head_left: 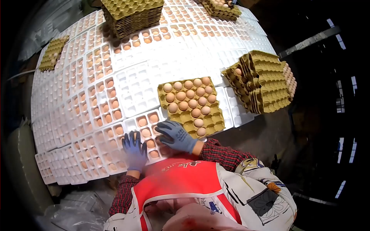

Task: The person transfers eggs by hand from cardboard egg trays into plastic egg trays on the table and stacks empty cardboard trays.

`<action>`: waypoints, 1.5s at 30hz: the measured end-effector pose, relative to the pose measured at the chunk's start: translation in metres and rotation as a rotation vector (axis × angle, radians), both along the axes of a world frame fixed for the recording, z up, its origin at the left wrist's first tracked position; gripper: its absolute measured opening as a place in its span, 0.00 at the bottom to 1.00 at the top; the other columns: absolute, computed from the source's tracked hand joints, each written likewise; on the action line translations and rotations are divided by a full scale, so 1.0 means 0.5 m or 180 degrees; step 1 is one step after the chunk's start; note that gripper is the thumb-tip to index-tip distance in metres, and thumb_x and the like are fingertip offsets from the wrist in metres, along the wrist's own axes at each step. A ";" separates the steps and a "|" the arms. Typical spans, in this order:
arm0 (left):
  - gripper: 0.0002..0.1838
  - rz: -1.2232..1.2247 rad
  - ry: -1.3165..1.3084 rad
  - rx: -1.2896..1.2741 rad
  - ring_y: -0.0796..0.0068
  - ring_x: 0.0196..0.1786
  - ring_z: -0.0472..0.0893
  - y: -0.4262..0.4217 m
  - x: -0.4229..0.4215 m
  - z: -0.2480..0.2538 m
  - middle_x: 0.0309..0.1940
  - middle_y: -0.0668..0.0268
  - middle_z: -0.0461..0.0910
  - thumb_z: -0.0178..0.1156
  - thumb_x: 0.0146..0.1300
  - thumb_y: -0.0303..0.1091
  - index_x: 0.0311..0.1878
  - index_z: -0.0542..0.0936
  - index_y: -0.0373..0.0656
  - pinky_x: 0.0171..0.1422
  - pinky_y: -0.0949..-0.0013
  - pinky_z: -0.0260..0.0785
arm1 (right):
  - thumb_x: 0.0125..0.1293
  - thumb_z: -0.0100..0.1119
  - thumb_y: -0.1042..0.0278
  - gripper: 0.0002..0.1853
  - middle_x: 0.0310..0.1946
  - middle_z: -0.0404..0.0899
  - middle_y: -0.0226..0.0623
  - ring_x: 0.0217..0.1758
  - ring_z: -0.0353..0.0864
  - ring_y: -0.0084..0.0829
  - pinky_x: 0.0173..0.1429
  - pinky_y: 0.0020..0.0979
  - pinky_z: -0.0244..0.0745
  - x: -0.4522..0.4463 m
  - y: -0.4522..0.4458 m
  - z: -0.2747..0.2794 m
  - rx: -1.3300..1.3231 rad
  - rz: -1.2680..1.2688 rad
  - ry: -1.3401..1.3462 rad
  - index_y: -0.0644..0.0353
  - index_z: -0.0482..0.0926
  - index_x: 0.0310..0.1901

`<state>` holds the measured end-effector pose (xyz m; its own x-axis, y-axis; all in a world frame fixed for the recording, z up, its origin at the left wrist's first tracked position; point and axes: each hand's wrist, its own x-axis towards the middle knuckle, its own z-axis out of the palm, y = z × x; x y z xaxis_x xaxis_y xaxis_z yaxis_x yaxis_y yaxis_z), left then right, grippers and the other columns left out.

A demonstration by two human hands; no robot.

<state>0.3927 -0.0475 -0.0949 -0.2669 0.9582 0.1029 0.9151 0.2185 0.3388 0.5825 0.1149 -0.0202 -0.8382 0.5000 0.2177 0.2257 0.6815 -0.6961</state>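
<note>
My left hand (135, 151), in a blue-grey work glove, reaches over the front white plastic egg tray (133, 124). Its fingers are stretched and somewhat apart, and the palm side is hidden. My right hand (178, 137), gloved alike, comes over the same tray from the right with its fingers spread, close to a brown egg (153, 117). More eggs sit in this tray's pockets between my hands, among them a brown egg (150, 143). Just beyond my right hand lies a yellowish pulp egg tray (213, 116), partly filled with eggs and with bare pockets toward its front corners.
White egg trays (133, 90) cover the wide table, many holding eggs. A tall stack of pulp trays (133, 21) stands at the back. Tilted pulp trays (268, 82) lean at the right edge. A small pulp tray (50, 57) lies far left. Plastic wrap (77, 208) lies below the table.
</note>
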 end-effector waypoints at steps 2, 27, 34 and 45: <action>0.31 0.0035 -0.0203 0.0249 0.44 0.72 0.61 0.020 0.005 0.026 0.70 0.52 0.65 0.60 0.63 0.40 0.70 0.69 0.46 0.75 0.42 0.48 | 0.60 0.63 0.62 0.19 0.52 0.77 0.39 0.54 0.76 0.43 0.60 0.42 0.69 0.119 0.000 0.026 0.0082 -0.0579 -0.0406 0.53 0.79 0.54; 0.13 -0.1381 -0.0805 -0.0393 0.57 0.39 0.82 0.335 0.335 0.127 0.41 0.59 0.79 0.60 0.62 0.39 0.49 0.77 0.48 0.43 0.56 0.74 | 0.61 0.64 0.57 0.17 0.45 0.80 0.39 0.48 0.80 0.43 0.50 0.40 0.76 0.350 0.174 0.044 -0.0196 -0.0447 -0.0518 0.53 0.80 0.50; 0.18 -0.0044 -0.4612 -0.0285 0.70 0.43 0.80 0.357 0.240 0.133 0.39 0.67 0.79 0.63 0.63 0.42 0.53 0.79 0.47 0.48 0.66 0.75 | 0.58 0.66 0.52 0.19 0.44 0.77 0.33 0.45 0.79 0.37 0.50 0.37 0.74 0.339 0.106 -0.019 0.0617 0.0248 -0.0966 0.50 0.77 0.47; 0.26 -0.0720 -0.2386 0.0061 0.62 0.51 0.82 0.382 0.288 0.143 0.50 0.61 0.81 0.64 0.63 0.41 0.64 0.75 0.45 0.53 0.63 0.76 | 0.63 0.64 0.58 0.17 0.46 0.80 0.33 0.48 0.80 0.31 0.52 0.34 0.77 0.360 0.276 0.016 -0.1992 -0.0621 -0.0129 0.54 0.79 0.52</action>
